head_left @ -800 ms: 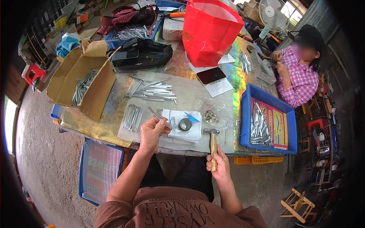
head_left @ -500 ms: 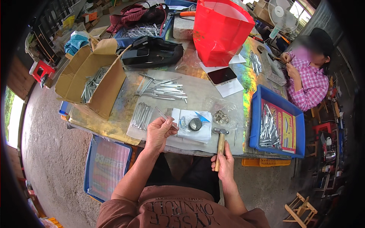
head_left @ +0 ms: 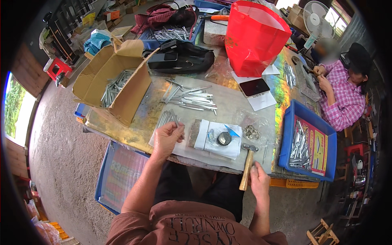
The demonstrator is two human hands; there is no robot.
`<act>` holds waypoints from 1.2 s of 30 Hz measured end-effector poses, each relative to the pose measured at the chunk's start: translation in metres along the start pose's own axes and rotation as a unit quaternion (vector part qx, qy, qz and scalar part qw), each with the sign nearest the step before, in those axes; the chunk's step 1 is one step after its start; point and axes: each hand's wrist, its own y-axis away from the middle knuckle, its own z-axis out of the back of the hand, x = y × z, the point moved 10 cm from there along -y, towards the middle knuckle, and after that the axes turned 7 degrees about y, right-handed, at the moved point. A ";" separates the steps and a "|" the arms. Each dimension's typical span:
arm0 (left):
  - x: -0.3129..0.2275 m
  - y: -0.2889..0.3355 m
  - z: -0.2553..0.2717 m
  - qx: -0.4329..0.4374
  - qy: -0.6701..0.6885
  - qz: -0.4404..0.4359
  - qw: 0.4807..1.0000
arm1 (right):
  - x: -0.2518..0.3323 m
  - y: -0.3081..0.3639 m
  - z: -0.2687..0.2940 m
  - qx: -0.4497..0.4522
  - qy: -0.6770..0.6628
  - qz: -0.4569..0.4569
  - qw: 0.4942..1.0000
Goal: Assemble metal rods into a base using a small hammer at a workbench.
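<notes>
My left hand [head_left: 168, 138] is closed in a pinch on a thin metal rod [head_left: 174, 118]. It is over the right end of a row of similar rods [head_left: 164, 117], partly covering them. A hammer [head_left: 247, 168] with a wooden handle lies at the table's front edge, its handle jutting past it. My right hand [head_left: 260, 180] is just right of the handle, fingers loosely bent and not wrapped round it. Between my hands, a block with a white cloth-like cover [head_left: 203, 136] bears a small round dark piece [head_left: 224, 139].
Behind lies a loose heap of rods [head_left: 190, 98]. A cardboard box [head_left: 136, 104] of rods stands left, a blue tray [head_left: 288, 157] right. A red bag [head_left: 255, 45], phone [head_left: 254, 87] and small metal parts [head_left: 251, 132] are on the table. A co-worker [head_left: 342, 96] sits far right.
My left hand has moved left relative to the block, over the row of rods, with the rod now more upright. My right hand has come off the hammer handle. The whole view has shifted.
</notes>
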 end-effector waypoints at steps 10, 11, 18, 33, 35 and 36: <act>-0.020 -0.005 0.041 -0.024 -0.547 -0.110 0.830 | 0.002 0.001 0.015 -0.057 -0.118 -0.019 0.991; -0.019 -0.006 0.040 -0.020 -0.561 -0.106 0.821 | 0.004 0.001 0.014 -0.055 -0.121 -0.022 0.991; -0.009 -0.012 0.033 -0.007 -0.602 -0.092 0.793 | 0.007 0.003 0.011 -0.049 -0.125 -0.009 0.991; -0.016 -0.067 -0.041 0.089 -0.584 -0.267 0.761 | 0.007 0.002 0.011 -0.054 -0.118 0.000 0.992; -0.003 -0.076 -0.045 0.104 -0.597 -0.270 0.748 | 0.008 0.003 0.011 -0.053 -0.110 0.003 0.993; 0.001 -0.079 -0.045 0.103 -0.598 -0.270 0.748 | 0.007 0.004 0.011 -0.053 -0.108 0.002 0.993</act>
